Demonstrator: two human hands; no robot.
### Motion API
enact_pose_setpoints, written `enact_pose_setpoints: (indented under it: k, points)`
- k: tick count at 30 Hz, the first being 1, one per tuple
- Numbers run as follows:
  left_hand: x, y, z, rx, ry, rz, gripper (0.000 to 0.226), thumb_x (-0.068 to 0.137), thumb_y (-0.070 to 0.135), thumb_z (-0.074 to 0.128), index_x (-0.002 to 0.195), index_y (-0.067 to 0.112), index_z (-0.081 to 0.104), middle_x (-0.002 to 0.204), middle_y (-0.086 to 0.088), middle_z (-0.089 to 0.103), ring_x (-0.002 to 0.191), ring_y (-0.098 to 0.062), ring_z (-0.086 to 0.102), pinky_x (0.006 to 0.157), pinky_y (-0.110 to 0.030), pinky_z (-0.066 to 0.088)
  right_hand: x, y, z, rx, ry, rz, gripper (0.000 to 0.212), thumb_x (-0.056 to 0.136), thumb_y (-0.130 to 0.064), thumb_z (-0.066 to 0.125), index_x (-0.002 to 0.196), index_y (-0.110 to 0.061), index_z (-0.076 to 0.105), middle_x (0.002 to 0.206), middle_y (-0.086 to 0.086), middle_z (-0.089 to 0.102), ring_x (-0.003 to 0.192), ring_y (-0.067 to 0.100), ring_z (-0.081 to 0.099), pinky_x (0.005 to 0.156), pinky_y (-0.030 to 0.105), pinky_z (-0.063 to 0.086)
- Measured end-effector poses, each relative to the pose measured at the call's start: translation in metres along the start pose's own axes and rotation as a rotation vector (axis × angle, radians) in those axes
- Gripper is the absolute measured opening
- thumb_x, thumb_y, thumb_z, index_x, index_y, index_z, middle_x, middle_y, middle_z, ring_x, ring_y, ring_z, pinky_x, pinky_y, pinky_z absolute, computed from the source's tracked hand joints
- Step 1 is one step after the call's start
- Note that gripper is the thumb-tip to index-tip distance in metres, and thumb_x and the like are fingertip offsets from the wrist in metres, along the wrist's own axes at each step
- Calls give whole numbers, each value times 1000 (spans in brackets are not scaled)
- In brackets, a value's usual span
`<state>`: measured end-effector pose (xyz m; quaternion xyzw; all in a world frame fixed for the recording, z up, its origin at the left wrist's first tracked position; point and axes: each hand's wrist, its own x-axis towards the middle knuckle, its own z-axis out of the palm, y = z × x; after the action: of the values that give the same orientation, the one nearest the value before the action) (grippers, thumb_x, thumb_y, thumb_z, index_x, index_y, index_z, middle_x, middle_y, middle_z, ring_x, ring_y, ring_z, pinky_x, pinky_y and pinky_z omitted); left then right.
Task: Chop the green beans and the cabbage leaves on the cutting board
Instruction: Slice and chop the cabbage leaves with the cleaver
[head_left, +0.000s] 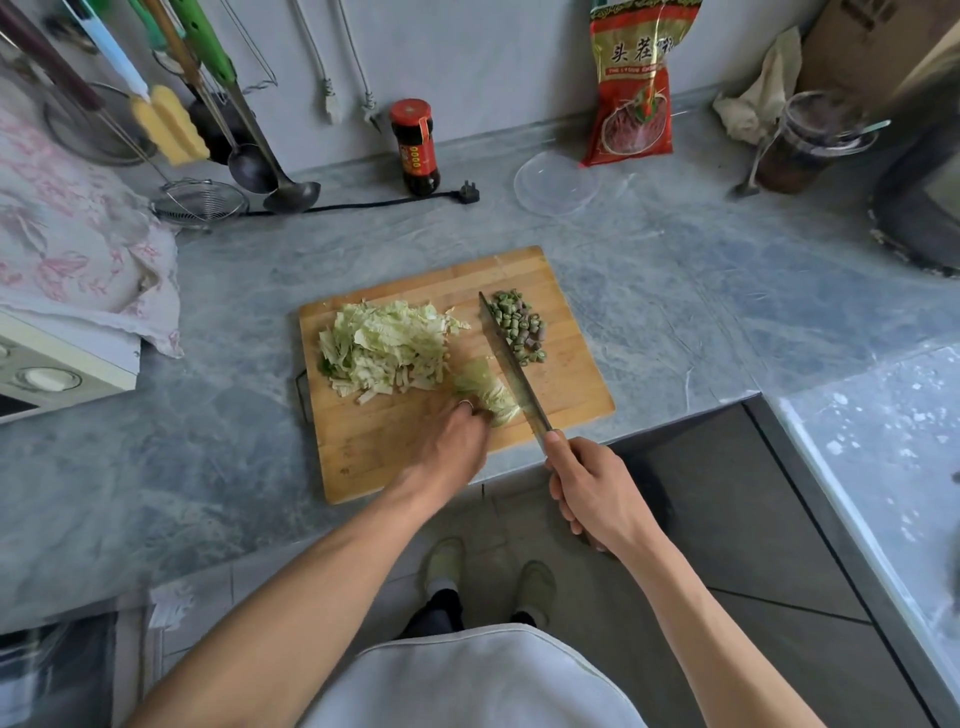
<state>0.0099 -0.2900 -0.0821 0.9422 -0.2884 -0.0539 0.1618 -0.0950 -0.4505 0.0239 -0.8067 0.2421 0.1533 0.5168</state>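
Head view. One wooden cutting board (395, 457) lies on the grey counter (234, 467), directly under both hands.

Left hand (454, 441): fingers curled down over one uncut bundle of cabbage leaves (485, 392), pressing it to the board. The bundle lies just ahead of this hand's fingertips.

Right hand (592, 488): clenched around the handle of one knife (511, 364). The blade runs forward and left from this hand, its flank against the right side of the cabbage bundle. Whether the edge touches the board cannot be told.

One heap of shredded cabbage (387, 345) sits beyond and to the left of the left hand. One small heap of chopped green beans (519, 325) sits beyond the right hand, just right of the blade; pieces too many and too small to count.

Far past the hands, at the wall: one dark sauce bottle (414, 148), one red packet (631, 83), one clear plastic lid (556, 182), one jar (810, 140) with one spoon (750, 174) leaning beside it. Far left of the left hand: two ladles (270, 171), one wire strainer (200, 202), one floral cloth (78, 228).
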Motion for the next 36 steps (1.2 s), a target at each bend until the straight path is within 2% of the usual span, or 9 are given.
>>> enact_pose_setpoints:
  k: [3,7,12,15,20,24,26,29,36]
  points:
    - [-8,-13,-6,-85,-25,107,12,75,2,74,86,7,74,88,-12,70,81,-34,66,71,-35,55,-3,2,-1,-6,-3,-7,59,102,-51,42,87,4,58,60,1,60,38,11,50,38,21,38]
    - [1,-12,-22,-341,38,-23,23,79,4,69,101,-1,70,97,-17,67,89,-33,64,76,-29,48,-4,5,-1,-7,-8,-15,61,102,-53,41,87,3,59,62,3,62,40,13,52,41,23,41]
    - [32,0,-26,1,-193,55,47,96,12,56,143,10,49,149,-15,45,131,-31,50,102,-38,50,-3,13,-2,18,-16,-5,63,101,-55,40,86,4,58,63,9,62,44,18,54,46,28,43]
    - [24,-3,-19,259,-285,78,59,102,32,41,155,8,26,164,-11,19,150,-28,21,120,-42,25,-4,15,0,26,-18,-4,62,101,-54,41,86,5,58,62,6,61,44,17,53,47,28,45]
    - [0,-4,6,0,-115,-139,60,100,27,43,152,0,29,162,-18,20,150,-35,18,120,-51,22,-3,15,6,37,-33,-15,62,101,-54,41,87,4,58,61,4,61,45,17,54,47,30,47]
    - [-2,8,1,-123,-51,-159,65,101,29,49,155,2,23,164,-18,10,152,-35,9,121,-45,7,-1,12,9,28,-56,-25,63,101,-53,41,88,5,59,61,6,62,45,18,54,48,30,48]
    - [-5,7,1,-110,-12,-154,62,99,27,53,149,-3,33,160,-24,21,148,-40,20,119,-49,13,0,10,10,14,-71,-22,64,102,-54,40,87,6,58,60,5,61,44,17,53,46,29,46]
    - [-14,0,8,-91,-55,-163,60,98,32,44,146,-4,39,156,-26,30,144,-45,29,116,-60,27,3,10,13,-16,-76,-23,65,101,-57,37,81,3,53,57,4,59,41,16,53,44,27,45]
    - [-12,-4,7,-10,-143,-152,67,103,39,36,157,7,14,165,-14,11,151,-37,10,122,-50,9,6,11,26,-88,-31,-26,56,103,-56,30,77,-10,49,71,12,60,59,24,57,63,39,52]
